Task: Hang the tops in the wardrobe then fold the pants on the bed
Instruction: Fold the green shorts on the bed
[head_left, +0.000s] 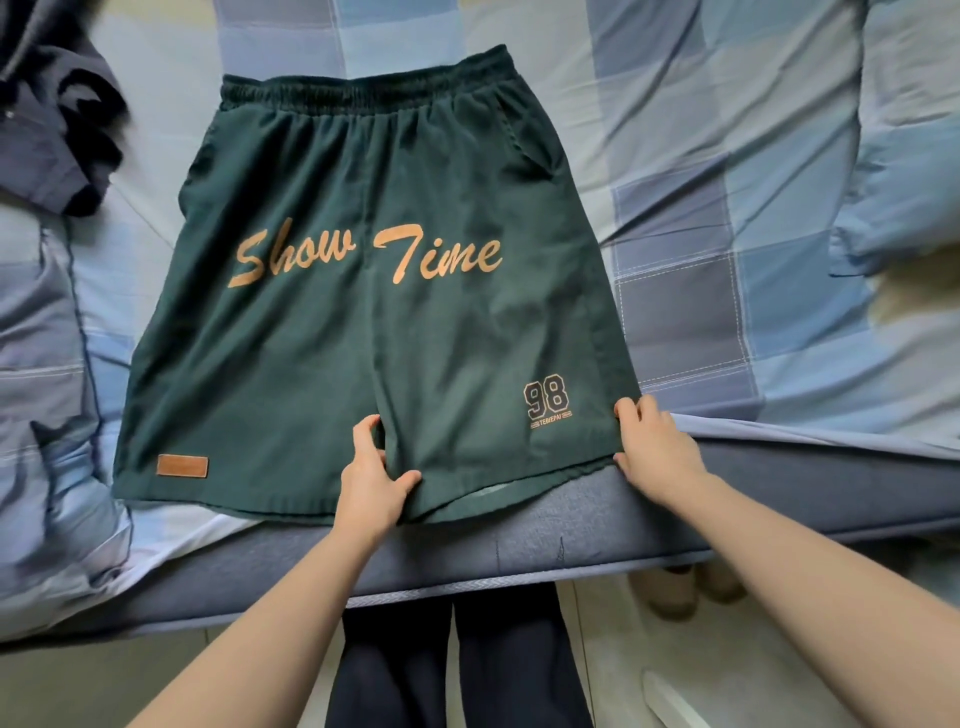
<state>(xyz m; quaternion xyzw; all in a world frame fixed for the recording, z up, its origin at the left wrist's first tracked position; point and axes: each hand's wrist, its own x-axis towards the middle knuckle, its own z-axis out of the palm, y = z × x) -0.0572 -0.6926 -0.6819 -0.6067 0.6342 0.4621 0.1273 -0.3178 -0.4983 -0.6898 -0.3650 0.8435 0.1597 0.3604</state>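
**Green shorts spread flat, right leg hem in hand**

Green shorts (363, 312) lie face up on the bed (727, 260), waistband away from the person, hems at the near mattress edge. The left hand (371, 478) pinches the hem by the crotch; the right hand (657, 452) grips the outer corner of the same leg. Judged step: folding one leg over the other. Advice: lift both points together, keep the hem taut, align side seams (dark clothing (57, 124) lies well apart, top left).
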